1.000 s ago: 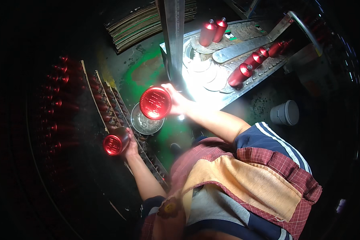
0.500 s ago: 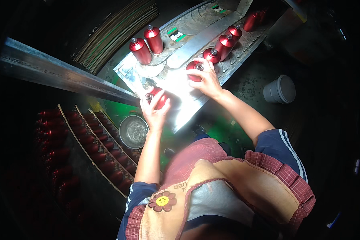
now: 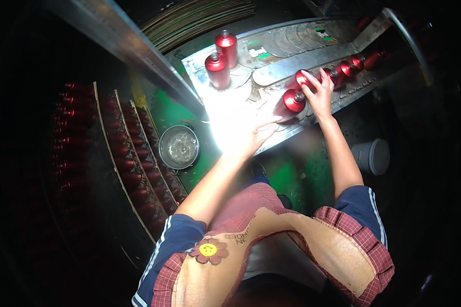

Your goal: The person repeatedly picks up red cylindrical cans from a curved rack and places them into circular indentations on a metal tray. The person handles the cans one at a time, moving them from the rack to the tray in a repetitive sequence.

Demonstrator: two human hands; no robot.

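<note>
My left hand (image 3: pixel 258 132) reaches toward a red metal bottle (image 3: pixel 293 101) with a narrow dark threaded neck, tilted in this view. Its fingers are stretched and apart near the bottle's lower side, partly washed out by glare; whether they touch it is unclear. My right hand (image 3: pixel 320 96) has its thumb and fingers closed on another red bottle (image 3: pixel 301 78) just behind, hiding its neck. Beyond the right fingers, several more red bottles (image 3: pixel 344 69) stand in a row along the conveyor (image 3: pixel 287 74).
Two red bottles (image 3: pixel 218 71) stand at the conveyor's far left. A metal post (image 3: pixel 138 53) slants across the left. Below lie a round metal basin (image 3: pixel 179 147) and rows of red bottles between cardboard dividers (image 3: pixel 119 163). A lidded pale bucket (image 3: pixel 373 156) stands at right.
My left hand has let go of the red bottle it held and moved right. My right hand is now farther along the row. The view has shifted and turned.
</note>
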